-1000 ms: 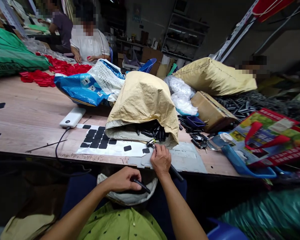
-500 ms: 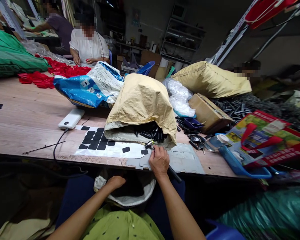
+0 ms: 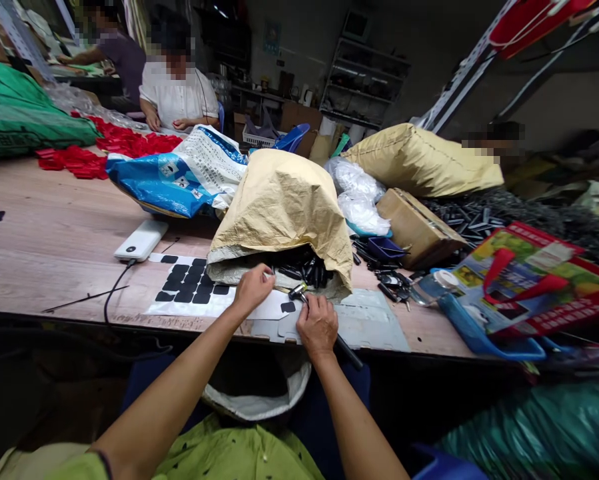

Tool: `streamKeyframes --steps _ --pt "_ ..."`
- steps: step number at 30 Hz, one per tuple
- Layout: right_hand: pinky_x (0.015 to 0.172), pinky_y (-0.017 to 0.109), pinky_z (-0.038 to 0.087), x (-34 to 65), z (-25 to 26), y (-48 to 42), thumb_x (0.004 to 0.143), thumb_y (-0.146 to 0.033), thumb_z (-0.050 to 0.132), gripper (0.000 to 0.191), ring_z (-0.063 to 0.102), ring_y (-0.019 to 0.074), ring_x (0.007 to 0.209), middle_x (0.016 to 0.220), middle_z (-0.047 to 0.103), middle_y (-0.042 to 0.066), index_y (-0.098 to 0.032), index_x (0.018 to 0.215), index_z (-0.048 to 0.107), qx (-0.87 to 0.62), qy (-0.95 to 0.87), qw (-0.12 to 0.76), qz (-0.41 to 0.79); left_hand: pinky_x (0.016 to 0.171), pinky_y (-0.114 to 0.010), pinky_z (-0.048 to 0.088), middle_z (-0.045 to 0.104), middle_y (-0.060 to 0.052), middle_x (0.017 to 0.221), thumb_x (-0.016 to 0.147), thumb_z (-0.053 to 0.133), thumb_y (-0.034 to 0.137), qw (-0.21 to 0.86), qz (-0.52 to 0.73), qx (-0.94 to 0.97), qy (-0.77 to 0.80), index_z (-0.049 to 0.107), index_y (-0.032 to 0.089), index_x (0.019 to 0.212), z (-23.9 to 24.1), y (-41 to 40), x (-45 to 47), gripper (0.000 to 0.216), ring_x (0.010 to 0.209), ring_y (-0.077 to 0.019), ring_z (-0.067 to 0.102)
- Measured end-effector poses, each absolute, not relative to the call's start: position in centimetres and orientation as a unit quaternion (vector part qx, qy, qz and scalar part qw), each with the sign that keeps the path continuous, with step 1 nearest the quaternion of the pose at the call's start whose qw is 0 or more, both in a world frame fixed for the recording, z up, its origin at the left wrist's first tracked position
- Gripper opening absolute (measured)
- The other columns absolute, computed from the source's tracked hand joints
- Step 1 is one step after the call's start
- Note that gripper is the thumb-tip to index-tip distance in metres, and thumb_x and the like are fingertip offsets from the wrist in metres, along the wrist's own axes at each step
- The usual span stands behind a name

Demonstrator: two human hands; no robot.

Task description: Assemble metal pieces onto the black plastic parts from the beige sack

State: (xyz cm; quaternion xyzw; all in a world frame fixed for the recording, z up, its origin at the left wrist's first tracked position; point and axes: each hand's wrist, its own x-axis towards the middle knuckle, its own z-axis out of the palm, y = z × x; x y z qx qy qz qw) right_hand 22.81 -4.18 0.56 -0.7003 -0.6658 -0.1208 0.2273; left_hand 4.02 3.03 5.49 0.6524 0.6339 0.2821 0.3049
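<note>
My right hand (image 3: 318,325) is wrapped round a small hammer (image 3: 350,351). Its metal head sticks out beyond my fingers, over the grey plate (image 3: 374,320) at the table's front edge. At the mouth of a tan woven sack (image 3: 284,200) is my left hand (image 3: 255,288), fingers bent together at the near edge of the black pieces (image 3: 312,270) inside. Whatever those fingers hold is too small to make out. Under the left wrist lies a white sheet (image 3: 219,307) with rows of black rounded squares (image 3: 182,280). One loose black square (image 3: 288,307) lies by the hammer head.
Below the table edge, an open white-rimmed sack (image 3: 279,405) sits at my lap. A white power bank (image 3: 142,240) with a cable lies left. To the right are a jar (image 3: 434,285), a blue tray (image 3: 489,343) and a cardboard box (image 3: 419,227). A co-worker (image 3: 179,93) sits across.
My left hand has risen from the lap sack to the tan sack's mouth, now covering part of the white sheet. The right hand keeps the hammer in nearly the same place.
</note>
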Motion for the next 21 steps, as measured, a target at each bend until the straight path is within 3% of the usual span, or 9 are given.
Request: streamKeyframes --steps 3,7,13,17,21 --pt "0.077 0.034 0.033 22.8 0.6 -4.2 0.093 -0.021 0.056 0.023 0.051 0.0237 0.093 0.100 0.062 0.007 -0.021 0.114 0.066 -0.702 -0.666 0.227 -0.112 0.083 -0.039 0.050 0.072 -0.016 0.110 0.089 0.056 0.043 0.199 0.240 0.613 0.726 0.068 0.018 0.108 5.3 6.7 5.3 0.034 0.102 -0.0308 0.068" --pt "0.078 0.035 0.034 22.9 0.7 -4.3 0.093 -0.021 0.057 0.022 0.050 0.0242 0.094 0.100 0.062 0.007 -0.022 0.113 0.066 -0.706 -0.665 0.222 -0.105 0.084 -0.043 0.050 0.072 -0.022 0.112 0.087 0.057 0.045 0.200 0.158 0.596 0.762 0.071 0.015 0.102 5.0 8.5 6.3 0.036 0.106 -0.0372 0.068" --pt "0.078 0.035 0.033 22.8 0.9 -4.4 0.092 -0.021 0.057 0.023 0.050 0.0239 0.093 0.099 0.062 0.007 -0.022 0.113 0.066 -0.706 -0.662 0.227 -0.105 0.079 -0.035 0.047 0.072 -0.012 0.110 0.082 0.060 0.029 0.176 0.192 0.660 0.705 0.067 0.021 0.105 5.0 6.6 3.7 0.025 0.101 -0.0289 0.066" --pt "0.078 0.034 0.033 22.8 0.6 -4.3 0.092 -0.022 0.058 0.024 0.050 0.0234 0.093 0.100 0.062 0.006 -0.022 0.115 0.067 -0.706 -0.661 0.231 -0.106 0.080 -0.032 0.045 0.071 -0.003 0.095 0.081 0.065 0.028 0.189 0.264 0.757 0.568 0.066 0.024 0.099 3.5 3.2 1.2 0.019 0.094 -0.0234 0.060" --pt "0.078 0.034 0.033 22.8 0.5 -4.3 0.093 -0.022 0.058 0.024 0.050 0.0234 0.093 0.100 0.062 0.006 -0.023 0.115 0.067 -0.708 -0.660 0.229 -0.109 0.085 -0.035 0.043 0.069 -0.003 0.093 0.080 0.070 0.030 0.223 0.268 0.797 0.492 0.070 0.022 0.095 1.3 0.9 0.4 0.017 0.093 -0.0234 0.056"
